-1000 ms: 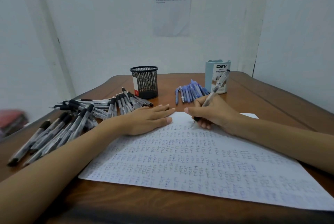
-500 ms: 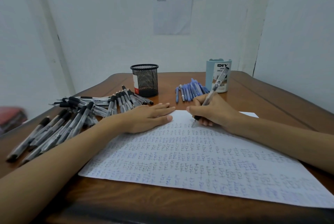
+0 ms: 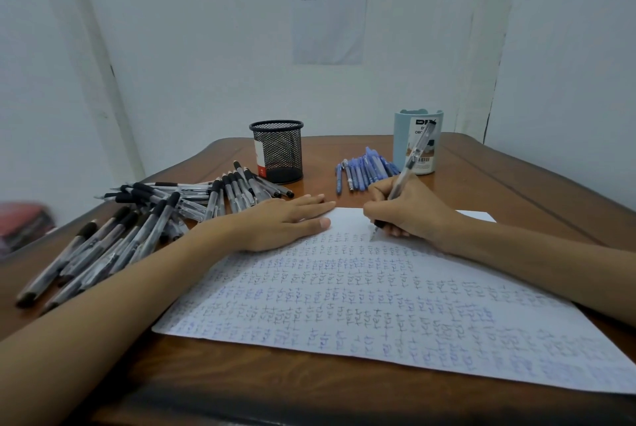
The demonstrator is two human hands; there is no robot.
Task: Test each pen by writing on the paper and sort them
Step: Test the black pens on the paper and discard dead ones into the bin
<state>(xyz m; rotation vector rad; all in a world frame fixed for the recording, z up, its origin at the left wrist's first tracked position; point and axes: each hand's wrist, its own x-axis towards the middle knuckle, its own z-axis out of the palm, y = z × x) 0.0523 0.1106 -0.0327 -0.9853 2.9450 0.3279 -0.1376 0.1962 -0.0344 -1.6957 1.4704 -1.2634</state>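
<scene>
A large white paper (image 3: 378, 295) covered with rows of small handwritten marks lies on the wooden table (image 3: 516, 185). My right hand (image 3: 409, 212) grips a clear pen (image 3: 409, 164) with a black grip, its tip touching the paper near the top edge. My left hand (image 3: 278, 222) lies flat, fingers straight, pressing the paper's upper left corner. A big heap of black pens (image 3: 144, 219) lies to the left. Several blue pens (image 3: 364, 169) lie in a row behind my right hand.
A black mesh pen cup (image 3: 277, 150) stands at the back centre. A light blue organizer cup (image 3: 418, 140) stands at the back right. A printed sheet (image 3: 328, 6) hangs on the wall. A red object (image 3: 24, 222) sits at the far left.
The view has tilted slightly. My right hand keeps the pen tip on the paper with small shifts. My left hand stays in place.
</scene>
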